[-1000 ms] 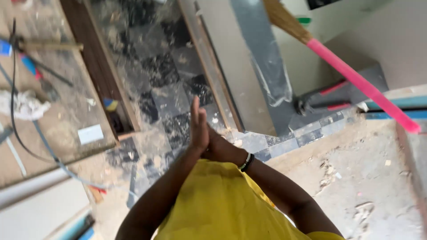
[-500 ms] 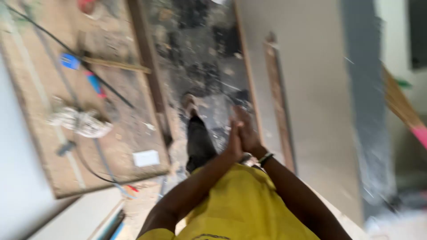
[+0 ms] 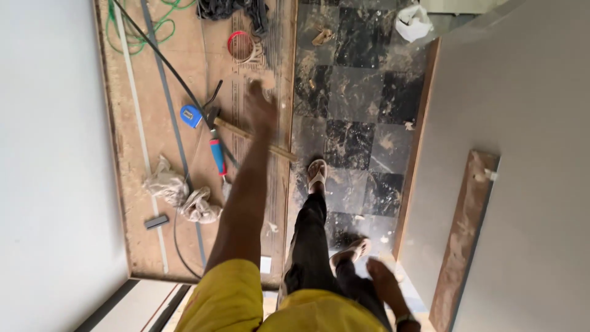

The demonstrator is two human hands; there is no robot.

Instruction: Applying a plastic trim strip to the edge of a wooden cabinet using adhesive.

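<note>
My left hand (image 3: 260, 106) is stretched out over a brown plywood board (image 3: 138, 233), fingers apart and blurred, holding nothing. It hovers just above a hammer with a wooden handle (image 3: 252, 136). Beside the hammer lie a blue tape measure (image 3: 190, 115) and a screwdriver with a red and blue handle (image 3: 217, 157). My right hand (image 3: 382, 275) hangs low beside my black trousers, empty, with a dark watch at the wrist. My feet in pale sandals (image 3: 316, 174) stand on a dusty black and grey tiled floor (image 3: 362, 135).
On the board lie a red ring (image 3: 243, 45), green cable (image 3: 132, 27), a long black cable (image 3: 166, 64), crumpled plastic (image 3: 178, 195) and a small dark block (image 3: 156, 222). A white bag (image 3: 413, 22) sits on the floor. A dirty plank (image 3: 462, 240) leans on the grey wall.
My hands were pressed together in front of me; they have come apart. The left arm has reached out over the board and the right has dropped to my side. The view has swung.
</note>
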